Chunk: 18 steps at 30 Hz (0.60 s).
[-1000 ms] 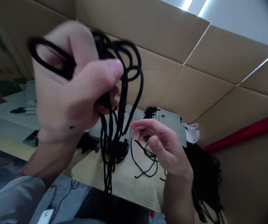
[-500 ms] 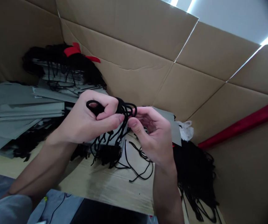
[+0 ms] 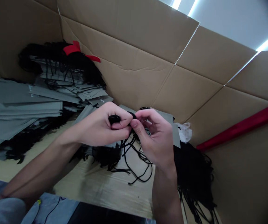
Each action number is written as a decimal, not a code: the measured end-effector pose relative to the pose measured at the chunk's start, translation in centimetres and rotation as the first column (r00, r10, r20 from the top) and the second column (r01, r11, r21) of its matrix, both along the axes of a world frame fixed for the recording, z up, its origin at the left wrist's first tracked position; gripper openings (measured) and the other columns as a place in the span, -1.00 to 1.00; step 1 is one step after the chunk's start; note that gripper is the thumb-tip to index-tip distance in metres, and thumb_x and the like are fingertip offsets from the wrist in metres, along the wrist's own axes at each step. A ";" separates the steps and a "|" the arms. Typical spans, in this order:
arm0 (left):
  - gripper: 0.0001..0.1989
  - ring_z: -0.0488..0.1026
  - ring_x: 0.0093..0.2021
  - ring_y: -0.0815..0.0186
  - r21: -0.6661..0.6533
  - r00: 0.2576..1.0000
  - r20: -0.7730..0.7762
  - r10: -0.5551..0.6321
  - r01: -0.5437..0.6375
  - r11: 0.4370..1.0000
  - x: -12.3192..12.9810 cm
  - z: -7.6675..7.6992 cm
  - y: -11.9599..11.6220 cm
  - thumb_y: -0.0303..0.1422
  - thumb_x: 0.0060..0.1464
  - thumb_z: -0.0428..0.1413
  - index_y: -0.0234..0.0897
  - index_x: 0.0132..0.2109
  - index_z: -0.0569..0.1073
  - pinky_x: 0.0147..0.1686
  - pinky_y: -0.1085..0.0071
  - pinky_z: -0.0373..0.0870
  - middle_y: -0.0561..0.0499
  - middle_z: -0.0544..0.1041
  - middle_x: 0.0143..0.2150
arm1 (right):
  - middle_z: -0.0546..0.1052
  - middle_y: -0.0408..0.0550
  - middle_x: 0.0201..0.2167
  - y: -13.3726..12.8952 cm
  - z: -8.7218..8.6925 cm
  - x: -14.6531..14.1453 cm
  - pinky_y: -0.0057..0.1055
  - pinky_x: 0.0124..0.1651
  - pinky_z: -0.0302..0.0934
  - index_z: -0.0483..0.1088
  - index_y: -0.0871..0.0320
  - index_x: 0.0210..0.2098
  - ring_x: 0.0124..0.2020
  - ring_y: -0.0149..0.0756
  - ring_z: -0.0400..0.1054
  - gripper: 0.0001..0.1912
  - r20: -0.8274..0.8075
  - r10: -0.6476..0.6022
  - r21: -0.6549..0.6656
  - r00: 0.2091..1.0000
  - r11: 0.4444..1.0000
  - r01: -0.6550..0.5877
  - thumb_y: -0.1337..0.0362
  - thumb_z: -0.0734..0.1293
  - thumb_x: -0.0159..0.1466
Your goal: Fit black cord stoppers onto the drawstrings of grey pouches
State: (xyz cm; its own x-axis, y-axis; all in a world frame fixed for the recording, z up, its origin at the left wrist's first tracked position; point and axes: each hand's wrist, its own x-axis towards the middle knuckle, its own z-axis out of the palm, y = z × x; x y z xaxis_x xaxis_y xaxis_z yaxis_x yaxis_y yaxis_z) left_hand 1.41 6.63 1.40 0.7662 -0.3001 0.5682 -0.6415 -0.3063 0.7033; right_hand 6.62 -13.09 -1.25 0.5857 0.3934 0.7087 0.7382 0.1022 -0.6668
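Note:
My left hand (image 3: 103,124) is closed in a fist around a bunch of black cords (image 3: 114,119); a loop of them pokes out by the curled index finger. Fingertips of my right hand (image 3: 156,133) pinch the cords where they leave the left fist, and the two hands touch or nearly touch there. Loose cord ends hang below the hands. Under them, a few black cords (image 3: 148,179) lie curled on the tabletop (image 3: 105,189). How many strands each hand grips is hidden by the fingers.
Grey flat pieces with black cords (image 3: 26,109) are stacked at left. Behind them sits a pile tied with a red band (image 3: 72,49). A heap of black cords (image 3: 193,177) lies at right, near a clear plastic bag (image 3: 184,132). Cardboard walls (image 3: 124,62) enclose the table.
My left hand has turned and moved right, closing tighter around the cords and meeting my right fingertips. The wide spread of cord loops between the hands has drawn in.

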 end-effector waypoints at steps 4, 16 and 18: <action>-0.55 -0.07 -0.50 0.48 0.062 0.999 -0.023 -0.031 0.032 0.998 0.3 -0.2 0.2 -0.55 0.22 0.12 -0.17 -0.45 0.00 -0.55 0.44 -0.09 0.20 0.01 -0.53 | 0.64 -0.19 -0.23 0.1 0.1 0.3 -0.37 -0.19 0.40 0.62 0.02 -0.11 -0.24 -0.36 0.50 -0.93 0.052 -0.128 0.109 0.990 0.987 0.121 0.28 0.49 0.56; -0.52 -0.05 -0.53 0.44 0.131 0.998 0.050 -0.029 0.022 0.991 1.2 -0.1 2.0 -0.58 0.15 0.17 -0.16 -0.47 0.01 -0.59 0.46 -0.05 0.20 0.04 -0.55 | 0.67 -0.04 0.00 -5.5 3.0 1.8 -0.46 -0.38 0.44 0.55 0.04 -0.14 -0.16 -0.30 0.62 -0.87 -0.204 -0.037 0.578 0.978 0.802 0.151 0.18 0.45 0.56; -0.51 -0.04 -0.55 0.46 0.091 0.996 0.090 -0.020 0.012 0.996 1.0 0.0 1.9 -0.57 0.15 0.18 -0.18 -0.49 0.01 -0.60 0.48 -0.03 0.20 0.06 -0.56 | 0.60 -0.12 -0.11 -6.0 3.0 1.8 -0.51 -0.53 0.17 0.54 0.04 -0.12 -0.41 -0.43 0.42 -0.88 -0.165 -0.069 0.524 0.984 0.839 0.147 0.24 0.56 0.45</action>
